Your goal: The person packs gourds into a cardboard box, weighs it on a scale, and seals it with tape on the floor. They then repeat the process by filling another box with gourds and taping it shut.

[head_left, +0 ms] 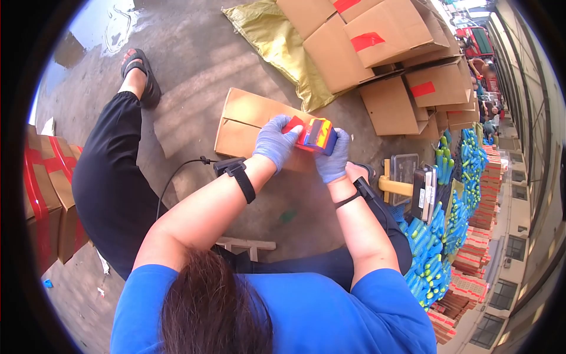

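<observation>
My right hand [332, 157], in a grey-blue glove, is closed around a tape dispenser [321, 134] coloured blue, yellow and orange. My left hand [276, 141], gloved the same way, is closed on the red tape [293, 124] at the dispenser's left side, thumb on top. Both hands are close together over a closed cardboard box [247, 112] on the floor. The box's right part is hidden behind my hands and the dispenser.
Flattened cardboard boxes [392, 35] with red tape are piled at the upper right by a yellow woven sack [283, 47]. A weighing scale [420, 192] stands right, near blue-netted green produce [424, 248]. Taped boxes [50, 189] stand left. Other people are far right.
</observation>
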A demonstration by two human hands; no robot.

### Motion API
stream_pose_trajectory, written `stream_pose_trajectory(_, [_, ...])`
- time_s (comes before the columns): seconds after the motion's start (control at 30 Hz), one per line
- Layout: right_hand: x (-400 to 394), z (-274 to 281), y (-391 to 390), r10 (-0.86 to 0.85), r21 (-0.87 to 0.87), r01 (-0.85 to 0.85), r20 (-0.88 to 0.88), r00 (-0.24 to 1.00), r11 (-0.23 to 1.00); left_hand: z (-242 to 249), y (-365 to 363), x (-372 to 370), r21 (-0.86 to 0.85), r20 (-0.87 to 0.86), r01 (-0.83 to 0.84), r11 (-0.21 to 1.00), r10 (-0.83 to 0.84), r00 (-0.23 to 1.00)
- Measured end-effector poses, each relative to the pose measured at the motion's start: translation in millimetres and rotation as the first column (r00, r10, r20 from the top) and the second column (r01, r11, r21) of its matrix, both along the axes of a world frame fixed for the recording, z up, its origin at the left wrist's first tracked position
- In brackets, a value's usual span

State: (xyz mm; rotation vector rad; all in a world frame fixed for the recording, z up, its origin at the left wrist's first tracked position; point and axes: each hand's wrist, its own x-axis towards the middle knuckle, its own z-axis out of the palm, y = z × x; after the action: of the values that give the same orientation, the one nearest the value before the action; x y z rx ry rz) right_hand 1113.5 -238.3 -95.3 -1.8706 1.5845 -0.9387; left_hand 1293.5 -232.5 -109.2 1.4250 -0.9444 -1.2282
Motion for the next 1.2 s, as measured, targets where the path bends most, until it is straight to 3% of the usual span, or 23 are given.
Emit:
stream_pose_trajectory(0.03, [2,2,-1,0.086,-0.060,-0.085,0.022,0.996,0.995,-3,-1,1,0.110,-0.190,0.052,0.993,-0.030,0.981])
stream_pose_trajectory(0.1, [2,10,-7,0.170,-0.125,-0.164,0.041,0.985,0.979,-9,-1,6,0.146,-0.274,0.000,0.989,0.041,0.961])
stream_pose_trajectory(0.13, [8,35,-14,0.380,-0.191,-0.384,-0.060,0.923,0.903,-12,0,10,0.188,-0.356,-0.050,0.981,0.116,0.927])
stream_pose_trajectory(0.23, [19,51,-31,0.645,-0.214,-0.648,-0.092,0.759,0.731,-18,-3,43,0.180,-0.191,-0.111,0.977,0.145,0.971])
stream_pose_trajectory(0.3, [34,81,-36,0.580,-0.205,-0.713,-0.454,0.676,0.670,-12,-5,80,0.091,-0.036,-0.177,0.980,0.181,0.983])
stream_pose_trajectory(0.33, [31,76,-42,0.582,-0.041,-0.695,-0.513,0.631,0.718,-8,-4,94,0.113,-0.040,-0.225,0.968,0.230,0.972])
stream_pose_trajectory(0.37, [45,88,-44,0.585,-0.048,-0.701,-0.512,0.629,0.712,-7,-2,109,0.134,-0.045,-0.272,0.953,0.280,0.959])
stream_pose_trajectory(0.43, [74,111,-47,0.596,0.198,-0.667,-0.669,0.444,0.718,-35,-4,144,0.084,0.083,-0.389,0.918,0.382,0.920])
stream_pose_trajectory(0.57, [115,125,-55,0.597,0.260,-0.667,-0.726,0.342,0.698,-49,-3,186,0.105,0.291,-0.476,0.873,0.431,0.854])
stream_pose_trajectory(0.63, [130,132,-54,0.607,0.357,-0.629,-0.759,0.236,0.691,-67,-4,187,0.178,0.283,-0.489,0.854,0.431,0.857])
stream_pose_trajectory(0.83, [129,161,-66,0.648,0.543,-0.472,-0.757,0.083,0.695,-98,-11,200,0.272,0.128,-0.587,0.763,0.576,0.807])
stream_pose_trajectory(0.9, [112,155,-76,0.667,0.559,-0.489,-0.742,0.065,0.670,-115,-12,210,0.277,-0.002,-0.610,0.743,0.635,0.772])
stream_pose_trajectory(0.93, [106,149,-77,0.691,0.534,-0.523,-0.705,0.158,0.665,-120,-14,213,0.242,-0.204,-0.601,0.762,0.646,0.736])
stream_pose_trajectory(0.97, [100,143,-78,0.709,0.503,-0.553,-0.657,0.254,0.664,-126,-17,212,0.244,-0.209,-0.598,0.763,0.644,0.736])
stream_pose_trajectory(1.03, [93,132,-74,0.717,0.511,-0.538,-0.632,0.294,0.671,-113,-15,214,0.478,-0.614,-0.548,0.687,0.707,0.351])
stream_pose_trajectory(1.07, [91,124,-71,0.699,0.483,-0.540,-0.638,0.322,0.689,-86,-16,215,0.448,-0.701,-0.539,0.714,0.654,0.285])
stream_pose_trajectory(1.1, [90,117,-69,0.679,0.450,-0.545,-0.646,0.349,0.708,-56,-17,214,0.451,-0.698,-0.538,0.712,0.657,0.285])
stream_pose_trajectory(1.17, [81,106,-61,0.669,0.425,-0.551,-0.640,0.378,0.718,7,-22,208,0.172,-0.768,-0.571,0.803,0.472,0.432])
stream_pose_trajectory(1.2, [71,103,-59,0.649,0.355,-0.576,-0.612,0.452,0.736,32,-18,200,0.166,-0.766,-0.569,0.805,0.469,0.440])
